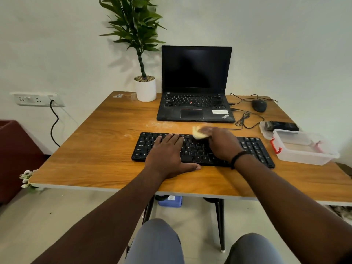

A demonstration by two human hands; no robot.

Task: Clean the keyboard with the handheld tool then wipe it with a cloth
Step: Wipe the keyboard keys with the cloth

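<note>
Fingers of right hand (219, 141) curled round yellow cloth (198, 134) on keyboard (253, 149); left hand (167, 155) lay flat, bracing it. Risk: hard wiping could have popped keys or shoved the keyboard toward the plastic box (304, 149).

Bare table (91, 149) left of keyboard (255, 149), plastic box (304, 149) crowding its right end, laptop (194, 103) behind

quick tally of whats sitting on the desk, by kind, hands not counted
keyboards: 1, black keyboard
laptops: 1, laptop
mice: 1, mouse
potted plants: 1, plant pot
clear plastic boxes: 1, box
box lids: 1, lid holding the handheld tool
handheld tools: 1
cloths: 1, yellow cloth in the right hand
total: 8
</note>
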